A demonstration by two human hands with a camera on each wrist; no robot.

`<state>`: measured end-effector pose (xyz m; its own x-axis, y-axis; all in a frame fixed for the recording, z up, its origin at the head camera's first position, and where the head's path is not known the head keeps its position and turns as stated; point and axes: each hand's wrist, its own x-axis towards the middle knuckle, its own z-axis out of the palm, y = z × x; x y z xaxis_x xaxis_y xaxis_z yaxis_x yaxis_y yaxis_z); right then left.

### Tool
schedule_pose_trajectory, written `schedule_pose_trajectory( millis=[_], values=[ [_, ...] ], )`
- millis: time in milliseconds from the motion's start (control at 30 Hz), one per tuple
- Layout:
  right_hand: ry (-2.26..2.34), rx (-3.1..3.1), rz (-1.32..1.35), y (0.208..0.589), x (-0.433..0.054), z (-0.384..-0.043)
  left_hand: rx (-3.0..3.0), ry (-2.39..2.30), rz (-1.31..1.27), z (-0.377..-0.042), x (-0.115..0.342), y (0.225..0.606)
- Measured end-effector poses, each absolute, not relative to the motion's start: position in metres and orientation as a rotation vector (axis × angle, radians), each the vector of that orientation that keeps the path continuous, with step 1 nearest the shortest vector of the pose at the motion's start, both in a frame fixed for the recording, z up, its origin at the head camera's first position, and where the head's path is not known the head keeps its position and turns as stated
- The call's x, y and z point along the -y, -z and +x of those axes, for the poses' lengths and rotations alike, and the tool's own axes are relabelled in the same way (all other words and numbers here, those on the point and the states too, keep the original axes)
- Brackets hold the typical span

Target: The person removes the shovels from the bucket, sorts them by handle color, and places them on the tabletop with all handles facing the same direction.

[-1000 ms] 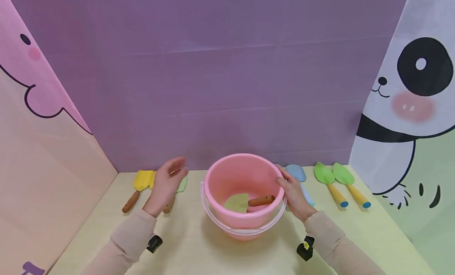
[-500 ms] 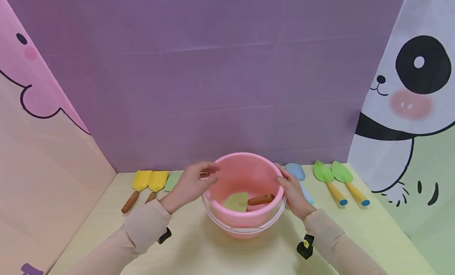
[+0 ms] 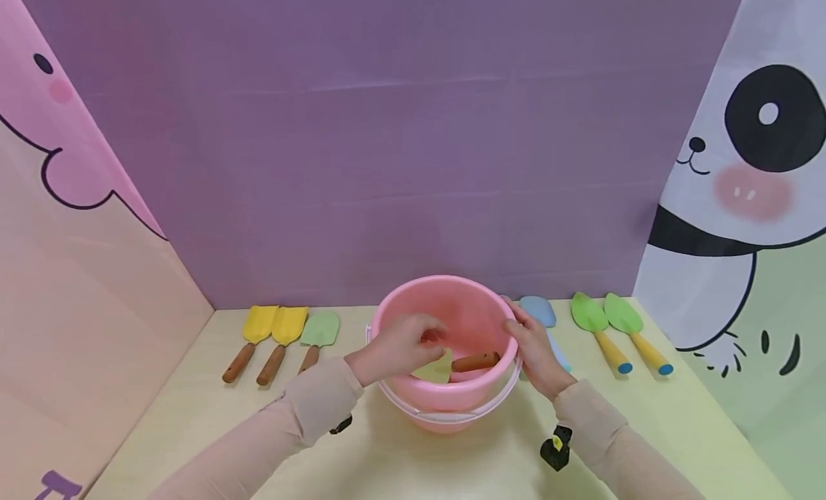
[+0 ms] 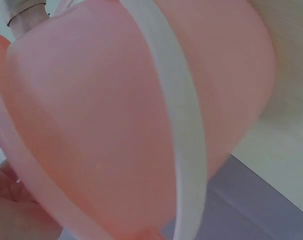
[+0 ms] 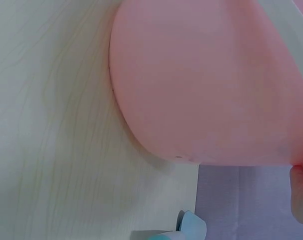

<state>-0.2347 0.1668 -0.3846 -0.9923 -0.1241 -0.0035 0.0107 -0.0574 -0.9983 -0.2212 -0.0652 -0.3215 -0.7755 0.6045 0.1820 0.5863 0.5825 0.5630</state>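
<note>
A pink bucket (image 3: 445, 398) with a pale bail handle (image 4: 184, 120) is at the middle of the table. My right hand (image 3: 534, 349) grips its rim on the right side, the thumb over the edge. My left hand (image 3: 405, 346) reaches over the left rim into the bucket, fingers loosely curved with nothing seen between them. Inside lies a toy shovel with a yellow-green blade (image 3: 440, 369) and a brown handle (image 3: 475, 361). The left fingertips are close over that blade and hide part of it. In the left wrist view the bucket wall covers most of the hand.
Left of the bucket lie two yellow shovels (image 3: 289, 326) and a pale green shovel (image 3: 320, 329), all brown-handled. At the right are two green trowels (image 3: 589, 313) with yellow handles. Blue shovels (image 3: 538, 311) lie partly behind my right hand. A purple wall (image 3: 413, 141) closes off the back.
My left hand has moved right, from above the shovels at the left, across the rim and into the bucket. The right hand keeps its grip on the rim.
</note>
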Motion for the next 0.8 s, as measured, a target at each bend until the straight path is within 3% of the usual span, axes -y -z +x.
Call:
schedule_pose_trajectory(
  millis=[333, 800],
  values=[
    [2.219, -2.094, -0.125, 0.384, -0.165, -0.237, -2.515, -1.109, 1.098, -0.239, 0.045, 0.331],
    [2.221, -2.091, -0.131, 0.387, -0.167, -0.236, -2.59, -0.811, 1.113, -0.251, 0.015, 0.349]
  ],
)
